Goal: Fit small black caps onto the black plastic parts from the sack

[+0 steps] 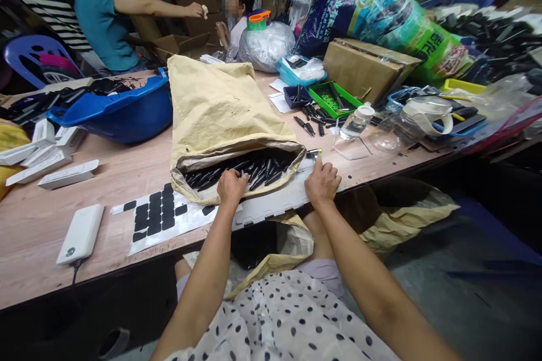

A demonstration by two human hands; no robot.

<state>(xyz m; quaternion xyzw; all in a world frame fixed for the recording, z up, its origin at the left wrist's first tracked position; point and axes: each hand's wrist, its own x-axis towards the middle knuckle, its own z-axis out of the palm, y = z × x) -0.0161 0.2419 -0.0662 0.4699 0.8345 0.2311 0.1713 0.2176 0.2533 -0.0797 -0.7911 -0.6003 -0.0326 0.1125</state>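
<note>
A tan paper sack (220, 107) lies on the wooden table (122, 172) with its mouth toward me, full of black pen-like parts (249, 172). My left hand (231, 185) is at the sack's mouth, fingers curled around some of those black parts. My right hand (322, 181) rests just right of the mouth, fingers closed on a small part with a yellow-green tip (314, 153), over a white flat tray (275, 203). A sheet of black square pads (158, 214) lies left of my left hand.
A white power bank (81, 234) lies near the front edge. A blue tub (122, 110) of black parts and white boxes (51, 163) stand at left. Green tray (332, 98), plastic bottle (355, 122), cardboard box (366, 67) at right. Two people sit behind. Another sack (275, 248) below the table.
</note>
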